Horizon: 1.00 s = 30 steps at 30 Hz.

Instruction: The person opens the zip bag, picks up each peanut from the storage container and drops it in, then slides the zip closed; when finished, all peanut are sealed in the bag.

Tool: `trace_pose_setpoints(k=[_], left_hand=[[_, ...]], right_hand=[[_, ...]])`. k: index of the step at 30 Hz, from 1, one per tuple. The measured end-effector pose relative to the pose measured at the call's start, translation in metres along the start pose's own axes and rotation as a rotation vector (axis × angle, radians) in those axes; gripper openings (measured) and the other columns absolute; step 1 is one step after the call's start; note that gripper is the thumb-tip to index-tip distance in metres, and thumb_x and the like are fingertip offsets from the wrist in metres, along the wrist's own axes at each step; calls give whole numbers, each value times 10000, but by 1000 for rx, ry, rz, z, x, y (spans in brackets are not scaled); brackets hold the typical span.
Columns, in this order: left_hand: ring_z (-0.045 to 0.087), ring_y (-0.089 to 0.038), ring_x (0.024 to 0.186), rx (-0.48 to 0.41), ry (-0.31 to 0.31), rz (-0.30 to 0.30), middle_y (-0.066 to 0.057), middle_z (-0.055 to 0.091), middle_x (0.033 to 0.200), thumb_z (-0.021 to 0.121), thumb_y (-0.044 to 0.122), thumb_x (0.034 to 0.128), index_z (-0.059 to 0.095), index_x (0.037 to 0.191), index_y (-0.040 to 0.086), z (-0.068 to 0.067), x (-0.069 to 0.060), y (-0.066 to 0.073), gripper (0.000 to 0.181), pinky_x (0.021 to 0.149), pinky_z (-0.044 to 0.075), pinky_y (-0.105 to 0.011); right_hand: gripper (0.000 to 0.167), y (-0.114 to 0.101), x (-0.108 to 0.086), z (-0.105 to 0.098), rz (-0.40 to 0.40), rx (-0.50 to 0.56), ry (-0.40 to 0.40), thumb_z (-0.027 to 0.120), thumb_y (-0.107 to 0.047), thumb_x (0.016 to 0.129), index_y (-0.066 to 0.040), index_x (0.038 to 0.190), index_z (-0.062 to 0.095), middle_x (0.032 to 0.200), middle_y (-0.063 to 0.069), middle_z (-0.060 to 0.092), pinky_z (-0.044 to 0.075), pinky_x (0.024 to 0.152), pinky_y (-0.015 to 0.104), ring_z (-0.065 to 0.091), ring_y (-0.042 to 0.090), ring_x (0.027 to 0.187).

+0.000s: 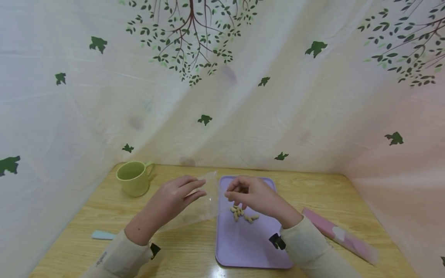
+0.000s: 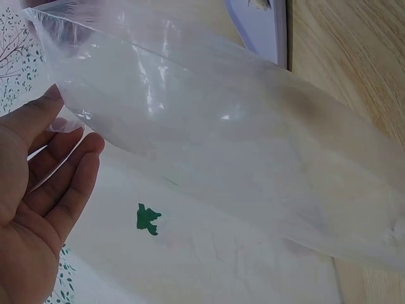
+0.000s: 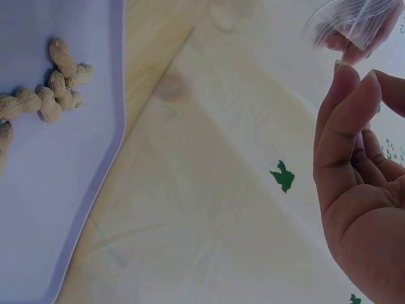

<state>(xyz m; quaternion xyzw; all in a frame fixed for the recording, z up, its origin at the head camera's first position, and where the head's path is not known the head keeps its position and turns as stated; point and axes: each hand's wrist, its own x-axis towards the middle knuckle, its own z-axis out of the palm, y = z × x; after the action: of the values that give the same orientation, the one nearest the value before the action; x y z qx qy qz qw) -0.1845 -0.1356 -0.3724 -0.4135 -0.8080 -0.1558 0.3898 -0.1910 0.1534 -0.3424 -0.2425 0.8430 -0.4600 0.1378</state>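
In the head view my left hand (image 1: pixel 174 199) holds a clear plastic bag (image 1: pixel 205 210) over the table. Thumb and fingers pinch one edge of the bag (image 2: pixel 209 139) in the left wrist view. My right hand (image 1: pixel 255 195) is just right of the bag, above a purple tray (image 1: pixel 253 247). Its fingers bend toward the thumb, and whether a thin bag edge lies between them cannot be made out. Several unshelled peanuts (image 1: pixel 237 212) lie on the tray, seen closer as knobbly tan peanuts (image 3: pixel 62 58) in the right wrist view.
A green mug (image 1: pixel 133 179) stands at the back left. Near the left forearm lies a light blue handle (image 1: pixel 103 234), partly hidden by the sleeve. A pink rolled or folded item (image 1: pixel 340 235) lies to the right of the tray. Patterned cloth (image 1: pixel 222 116) hangs behind the wooden table.
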Motion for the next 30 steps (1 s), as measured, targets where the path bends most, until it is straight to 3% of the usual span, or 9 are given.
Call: trace_pose_setpoints(k=[18,30], left_hand=[[784,-148,828,8,15,-2,-57,806,1017,913,212,821,814,1189,60,0,0,1,410,721,667,-259],[785,-152,820,2,12,9,-66,806,1013,908,209,827,812,1183,48,0,0,0,402,716,667,-255]], right_hand=[[244,12,-1,-11,25,-8,44,670,-338,1071,-112,1145,723,968,66,747,629,662,319,694,214,808],[246,51,-2,-22,107,-80,-5,710,-295,1040,-54,1080,742,880,97,737,641,623,365,683,228,711]])
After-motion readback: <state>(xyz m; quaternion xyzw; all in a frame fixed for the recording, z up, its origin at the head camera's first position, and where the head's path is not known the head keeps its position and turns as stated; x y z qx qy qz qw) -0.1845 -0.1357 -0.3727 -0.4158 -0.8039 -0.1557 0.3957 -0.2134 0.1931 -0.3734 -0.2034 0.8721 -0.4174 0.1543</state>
